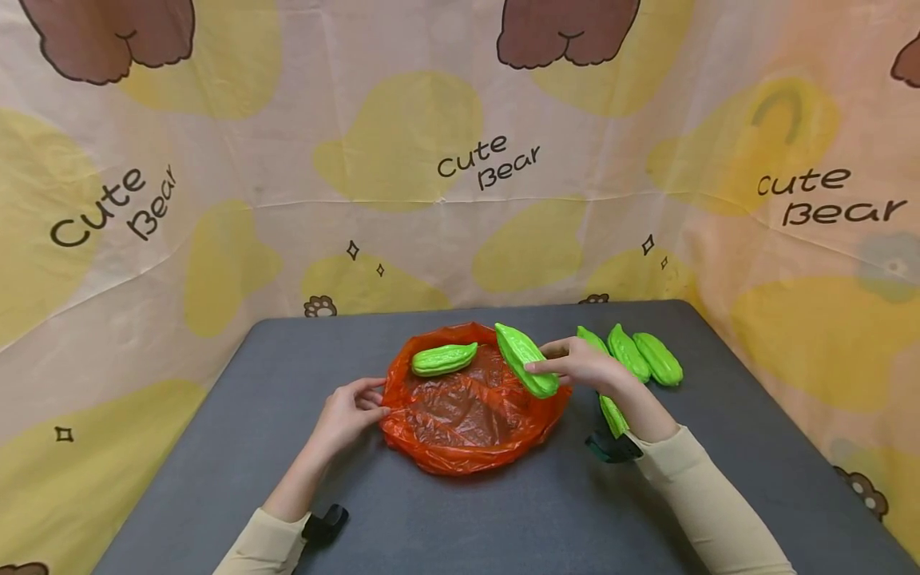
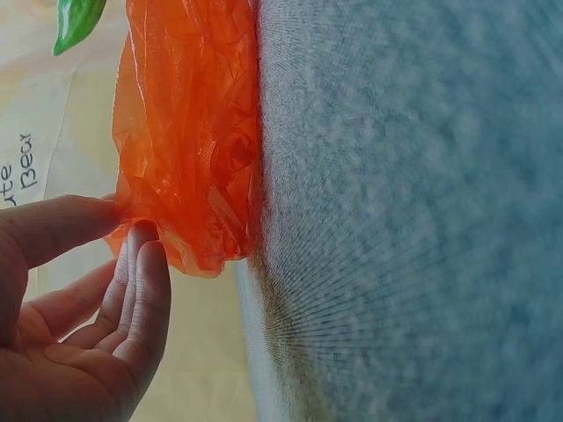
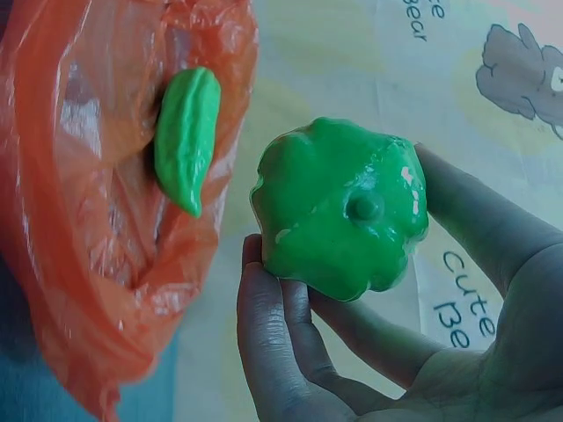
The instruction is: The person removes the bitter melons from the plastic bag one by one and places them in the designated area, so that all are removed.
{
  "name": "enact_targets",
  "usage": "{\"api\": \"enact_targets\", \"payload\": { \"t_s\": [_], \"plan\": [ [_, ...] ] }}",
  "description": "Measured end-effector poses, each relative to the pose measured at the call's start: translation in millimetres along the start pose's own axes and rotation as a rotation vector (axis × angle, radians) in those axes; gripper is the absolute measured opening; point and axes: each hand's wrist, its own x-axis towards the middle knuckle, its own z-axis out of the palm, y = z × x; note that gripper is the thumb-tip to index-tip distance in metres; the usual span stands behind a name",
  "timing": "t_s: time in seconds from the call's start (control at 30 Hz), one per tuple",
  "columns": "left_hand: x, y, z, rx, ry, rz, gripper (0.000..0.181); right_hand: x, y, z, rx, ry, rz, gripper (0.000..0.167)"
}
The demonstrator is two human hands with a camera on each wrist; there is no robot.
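Observation:
An open orange-red plastic bag [image 1: 460, 461] lies on the table, with one bright green bitter melon [image 1: 444, 360] inside near its far left rim. My left hand [image 1: 346, 414] pinches the bag's left edge between thumb and fingers; the left wrist view shows the crumpled bag side [image 2: 189, 132] beside those fingertips. Over the bag's right part, my right hand [image 1: 585, 367] holds another bitter melon [image 1: 521, 358], tilted with its pointed end up and away. In the right wrist view, the held melon's ribbed blunt end [image 3: 339, 211] faces the camera, fingers and thumb around it.
Several more bitter melons [image 1: 657, 359] lie on the grey table [image 1: 287, 479] to the right, partly hidden by my right hand and wrist. A patterned cloth [image 1: 402, 160] hangs around the table's back and sides. Dark straps [image 1: 327, 523] are on both wrists.

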Motion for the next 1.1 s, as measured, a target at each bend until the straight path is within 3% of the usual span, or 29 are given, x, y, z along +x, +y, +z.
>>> {"api": "enact_targets", "payload": {
  "t_s": [0.47,1.1],
  "plan": [
    [-1.9,-1.1,-1.1,0.005,-0.007,-0.006,0.046,-10.6,17,-20,-0.011,0.048,0.055,0.082],
    [-0.6,-0.3,-0.6,0.007,-0.009,0.008,0.046,-31.8,34,-41,0.011,0.031,0.026,0.083]
  ]
}}
